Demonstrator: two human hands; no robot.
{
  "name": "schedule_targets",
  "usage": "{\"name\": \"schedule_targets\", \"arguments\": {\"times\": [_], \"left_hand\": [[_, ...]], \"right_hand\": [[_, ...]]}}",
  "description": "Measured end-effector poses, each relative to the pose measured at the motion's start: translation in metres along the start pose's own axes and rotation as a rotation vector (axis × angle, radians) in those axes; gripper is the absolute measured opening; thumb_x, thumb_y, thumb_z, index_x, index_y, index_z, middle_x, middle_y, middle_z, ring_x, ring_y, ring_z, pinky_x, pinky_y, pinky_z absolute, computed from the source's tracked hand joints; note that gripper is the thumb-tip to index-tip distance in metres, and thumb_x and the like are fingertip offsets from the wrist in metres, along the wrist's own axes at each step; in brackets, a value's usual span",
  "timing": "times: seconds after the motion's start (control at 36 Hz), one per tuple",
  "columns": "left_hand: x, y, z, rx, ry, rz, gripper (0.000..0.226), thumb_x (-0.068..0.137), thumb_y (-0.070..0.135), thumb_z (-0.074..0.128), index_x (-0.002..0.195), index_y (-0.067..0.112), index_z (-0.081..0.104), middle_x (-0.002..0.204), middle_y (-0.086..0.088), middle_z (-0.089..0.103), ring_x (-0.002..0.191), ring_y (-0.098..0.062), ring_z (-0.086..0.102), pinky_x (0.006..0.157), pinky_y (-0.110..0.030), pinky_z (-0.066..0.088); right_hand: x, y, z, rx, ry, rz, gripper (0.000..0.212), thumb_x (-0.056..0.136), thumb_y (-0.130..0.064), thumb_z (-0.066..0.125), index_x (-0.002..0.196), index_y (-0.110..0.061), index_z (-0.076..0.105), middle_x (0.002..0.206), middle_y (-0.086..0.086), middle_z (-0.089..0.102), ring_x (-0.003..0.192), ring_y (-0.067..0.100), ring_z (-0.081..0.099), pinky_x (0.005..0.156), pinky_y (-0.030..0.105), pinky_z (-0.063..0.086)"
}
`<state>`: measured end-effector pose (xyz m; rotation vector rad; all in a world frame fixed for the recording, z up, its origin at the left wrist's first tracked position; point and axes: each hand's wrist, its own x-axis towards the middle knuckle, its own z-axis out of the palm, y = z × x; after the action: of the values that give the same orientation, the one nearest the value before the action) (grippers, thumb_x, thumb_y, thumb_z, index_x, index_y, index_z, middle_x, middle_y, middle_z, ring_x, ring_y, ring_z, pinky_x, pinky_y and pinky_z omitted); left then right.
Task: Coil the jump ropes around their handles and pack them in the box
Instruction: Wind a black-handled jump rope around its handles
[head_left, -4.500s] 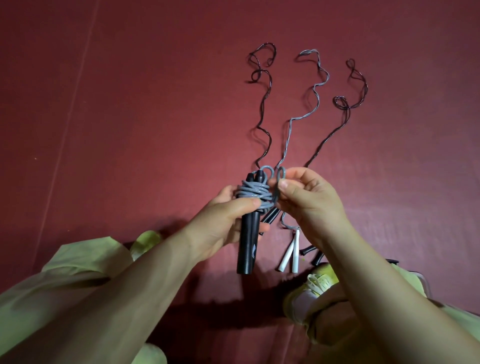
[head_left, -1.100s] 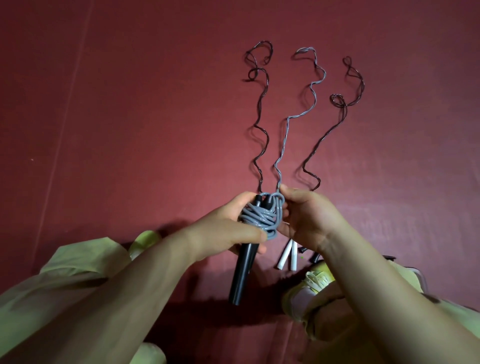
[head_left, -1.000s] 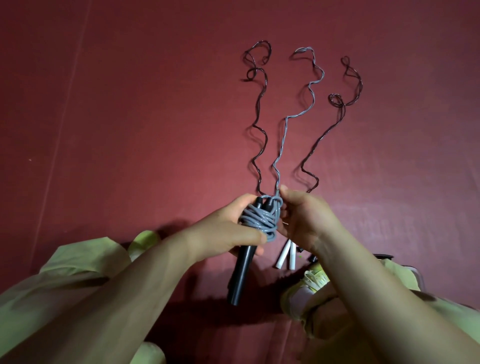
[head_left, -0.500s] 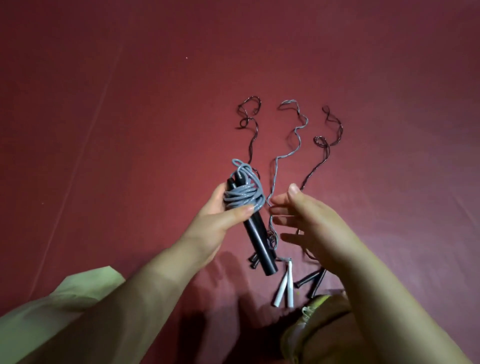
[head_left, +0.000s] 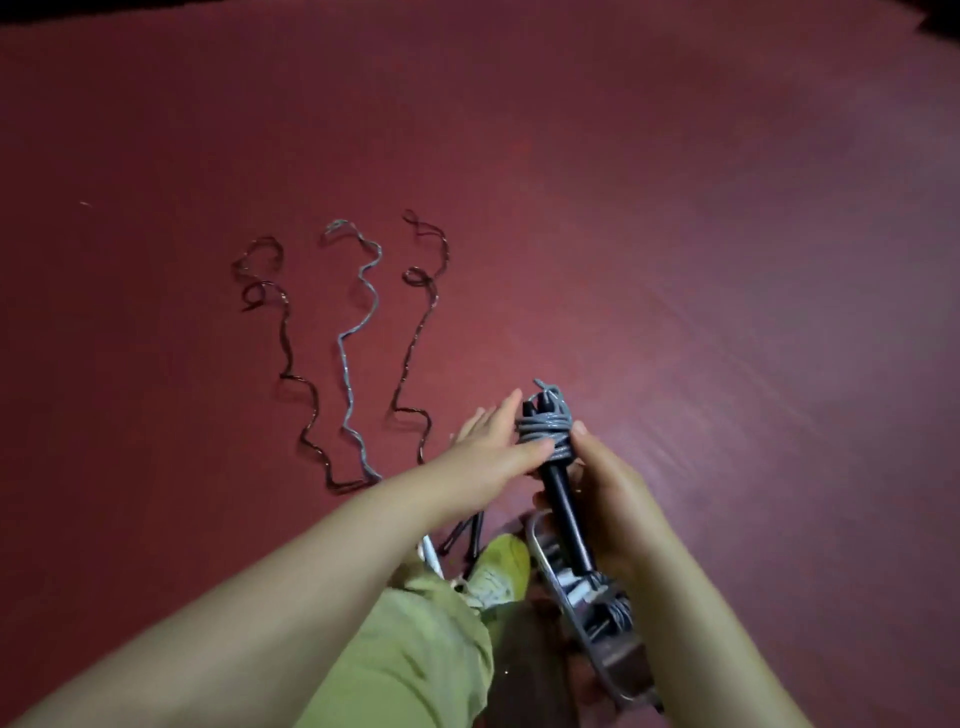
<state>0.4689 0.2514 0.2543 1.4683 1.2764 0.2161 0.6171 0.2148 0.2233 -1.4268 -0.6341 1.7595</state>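
The right hand (head_left: 608, 499) grips the black handles (head_left: 563, 506) of a jump rope whose grey cord (head_left: 545, 428) is wound in a bundle near their far end. The left hand (head_left: 491, 452) lies against the bundle with fingers extended, thumb on the coils, not closed around it. Just below the right hand sits the box (head_left: 582, 613), holding other coiled ropes. Left of both hands, 3 uncoiled ropes (head_left: 345, 358) lie wavy on the red floor (head_left: 675, 234), apart from each other.

R hand (head_left: 605, 493) fingers curled in a grip, L hand (head_left: 488, 457) flat, fingers extended, both forearms reaching fwd.
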Motion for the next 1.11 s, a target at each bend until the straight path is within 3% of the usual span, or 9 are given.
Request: {"name": "schedule_targets", "arguments": {"times": [0.11, 0.25, 0.36, 0.53, 0.64, 0.69, 0.89, 0.97, 1.11], "left_hand": [[0.037, -0.011, 0.053, 0.158, -0.074, -0.055, 0.071, 0.097, 0.053, 0.038, 0.153, 0.031, 0.002, 0.162, 0.001, 0.0, 0.148, -0.017, -0.008, 0.12, -0.042, -0.001], [0.07, -0.04, 0.111, 0.125, -0.137, -0.156, 0.076, 0.092, 0.058, 0.044, 0.152, 0.039, 0.001, 0.162, 0.001, 0.008, 0.149, -0.017, 0.0, 0.12, -0.046, 0.008], [0.081, -0.062, 0.129, 0.229, -0.189, -0.21, 0.075, 0.093, 0.057, 0.041, 0.151, 0.039, -0.003, 0.161, -0.001, 0.012, 0.148, -0.019, 0.004, 0.119, -0.042, 0.009], [0.099, -0.095, 0.122, 0.267, -0.243, -0.322, 0.074, 0.091, 0.063, 0.038, 0.15, 0.043, -0.001, 0.161, 0.0, 0.014, 0.148, -0.021, 0.007, 0.118, -0.047, 0.012], [0.108, -0.108, 0.126, 0.208, -0.253, -0.298, 0.075, 0.09, 0.063, 0.041, 0.15, 0.046, -0.002, 0.16, 0.0, 0.018, 0.147, -0.021, 0.011, 0.118, -0.044, 0.016], [0.109, -0.114, 0.124, 0.18, -0.249, -0.295, 0.079, 0.086, 0.068, 0.041, 0.149, 0.047, -0.002, 0.159, 0.0, 0.023, 0.146, -0.023, 0.015, 0.117, -0.045, 0.018], [0.111, -0.099, 0.098, 0.077, -0.178, -0.273, 0.102, 0.057, 0.086, 0.03, 0.147, 0.05, 0.001, 0.154, -0.001, 0.032, 0.141, -0.023, 0.031, 0.114, -0.048, 0.027], [0.108, -0.077, 0.084, 0.046, -0.159, -0.232, 0.096, 0.063, 0.086, 0.029, 0.147, 0.05, 0.003, 0.156, -0.001, 0.03, 0.143, -0.023, 0.026, 0.115, -0.048, 0.024], [0.094, -0.038, 0.046, 0.087, -0.088, -0.085, 0.063, 0.096, 0.06, 0.027, 0.152, 0.04, 0.007, 0.158, 0.003, 0.024, 0.147, -0.021, 0.009, 0.116, -0.041, 0.012]], "right_hand": [[0.005, 0.034, -0.057, 0.217, 0.124, 0.022, 0.05, 0.085, -0.055, 0.051, 0.099, -0.011, 0.069, 0.067, 0.008, 0.06, 0.051, 0.018, 0.052, 0.045, 0.023, 0.041], [0.024, 0.095, -0.122, 0.147, 0.394, 0.018, 0.043, 0.095, -0.049, 0.05, 0.094, -0.013, 0.075, 0.077, 0.005, 0.073, 0.071, 0.023, 0.068, 0.075, 0.041, 0.053], [0.045, 0.134, -0.15, 0.142, 0.518, 0.109, 0.038, 0.096, -0.04, 0.054, 0.093, -0.003, 0.059, 0.047, -0.006, 0.054, 0.039, 0.008, 0.048, 0.045, 0.022, 0.039], [0.101, 0.204, -0.167, 0.13, 0.535, 0.291, 0.078, 0.055, -0.074, 0.073, 0.099, -0.01, 0.06, 0.074, 0.006, 0.052, 0.062, 0.02, 0.05, 0.065, 0.035, 0.044], [0.126, 0.216, -0.166, 0.158, 0.589, 0.305, 0.034, 0.085, -0.049, 0.068, 0.087, -0.016, 0.057, 0.067, -0.005, 0.05, 0.054, 0.01, 0.048, 0.057, 0.027, 0.043], [0.136, 0.217, -0.162, 0.158, 0.616, 0.319, 0.027, 0.089, -0.042, 0.065, 0.09, -0.015, 0.059, 0.068, -0.002, 0.054, 0.055, 0.012, 0.05, 0.056, 0.028, 0.044], [0.136, 0.199, -0.144, 0.023, 0.597, 0.293, 0.063, 0.086, -0.049, 0.066, 0.132, -0.009, 0.051, 0.116, 0.006, 0.063, 0.094, 0.017, 0.061, 0.086, 0.036, 0.05], [0.124, 0.176, -0.124, -0.112, 0.6, 0.217, 0.078, 0.078, -0.059, 0.069, 0.135, -0.01, 0.048, 0.131, 0.004, 0.056, 0.118, 0.022, 0.057, 0.105, 0.048, 0.044], [0.104, 0.121, -0.077, -0.279, 0.427, 0.007, 0.091, 0.065, -0.074, 0.068, 0.133, -0.016, 0.053, 0.131, 0.004, 0.06, 0.115, 0.017, 0.058, 0.099, 0.042, 0.047]]}}
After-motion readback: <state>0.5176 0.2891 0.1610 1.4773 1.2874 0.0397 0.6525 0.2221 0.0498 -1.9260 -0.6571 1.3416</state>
